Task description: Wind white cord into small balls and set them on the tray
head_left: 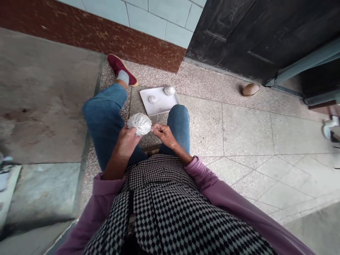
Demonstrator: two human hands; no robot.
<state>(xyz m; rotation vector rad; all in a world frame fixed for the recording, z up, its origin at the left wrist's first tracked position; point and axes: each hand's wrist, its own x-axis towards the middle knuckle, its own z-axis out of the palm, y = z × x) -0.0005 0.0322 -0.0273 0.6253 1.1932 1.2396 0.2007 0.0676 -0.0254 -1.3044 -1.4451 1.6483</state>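
Head view gives me, from far off, the speckled floor at its widest, with a dark door at upper right and a pale tiled wall above a red-brown band. On that floor, in front of the knees, lies a white tray. Between the knees I have the large ball, white and shiny with crossing strands, held in the left hand. The right hand is narrow, fingertips pinched together at the ball's right side; whether anything is caught between them I cannot tell. I judge the large ball well built up, full and round; how much is left, nothing shows me. A medium ball sits at the tray's far right corner, and the smallest ball lies toward its left, both untouched by either hand.
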